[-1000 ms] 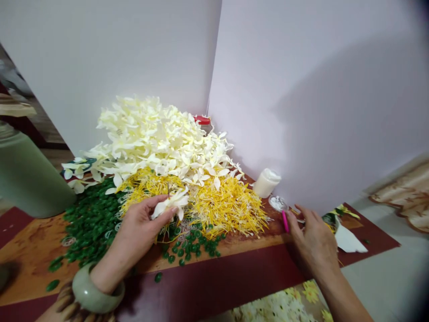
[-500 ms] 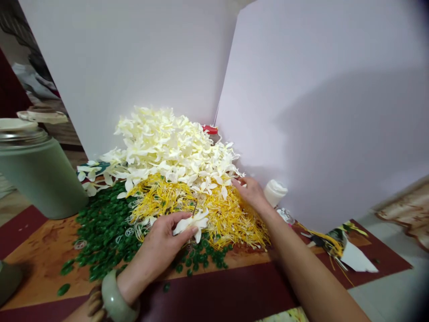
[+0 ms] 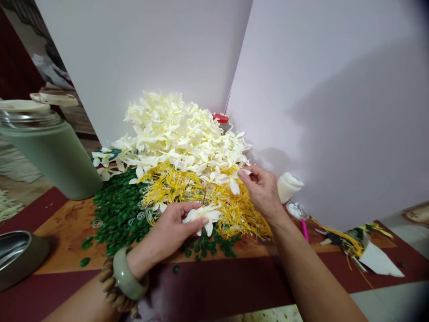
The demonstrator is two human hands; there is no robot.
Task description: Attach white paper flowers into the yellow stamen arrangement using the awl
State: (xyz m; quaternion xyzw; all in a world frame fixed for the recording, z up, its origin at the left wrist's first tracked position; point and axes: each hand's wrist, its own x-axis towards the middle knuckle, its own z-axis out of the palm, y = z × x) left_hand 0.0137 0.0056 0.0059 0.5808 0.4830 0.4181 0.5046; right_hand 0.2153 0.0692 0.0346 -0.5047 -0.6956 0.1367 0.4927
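My left hand [image 3: 179,226] pinches a small stack of white petal pieces [image 3: 208,215], from which a thin dark needle or wire sticks up. My right hand [image 3: 263,190] is closed on a white petal piece [image 3: 246,171] at the right edge of the heap. A tall heap of white flower pieces [image 3: 174,129] stands at the back. In front of it lie yellow and white strands [image 3: 237,205], and to their left a spread of green round pieces [image 3: 117,214]. The lower ends of the held petals are partly hidden by my left fingers.
A green flask [image 3: 56,156] and a dark bowl-like container [image 3: 22,255] stand at left. White boards rise behind. At right are a white roll [image 3: 290,185], a small dish [image 3: 296,210] with a pink handle, and a white paper cone [image 3: 378,259] beside yellow strands.
My right hand has drawn back slightly from the heap, now with a white petal piece at its fingertips. The view has shifted, so the scene sits further right and higher. My left hand keeps its hold.
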